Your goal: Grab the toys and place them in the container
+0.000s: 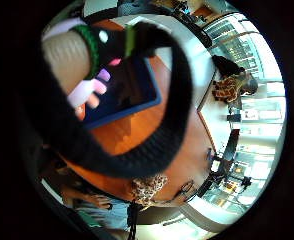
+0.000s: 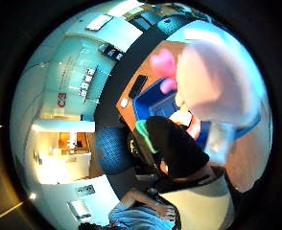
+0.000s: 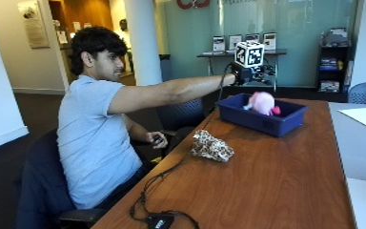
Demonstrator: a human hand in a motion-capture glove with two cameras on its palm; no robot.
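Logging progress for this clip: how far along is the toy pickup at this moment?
Nothing looks settled in the blue container yet. In hand: the gloved right hand is stretched out over it, with the pink plush toy at the container's opening just under the hand; whether the fingers grip it cannot be told. Left: the spotted plush toy lies on the wooden table, beside the container, untouched.

The container (image 3: pixel 262 120) is dark blue. The toy (image 3: pixel 261 103) over it is pale pink with a brighter pink patch. The second toy (image 3: pixel 211 147), near the table's (image 3: pixel 272 181) left edge, is tan with dark brown spots. The table is reddish-brown wood.
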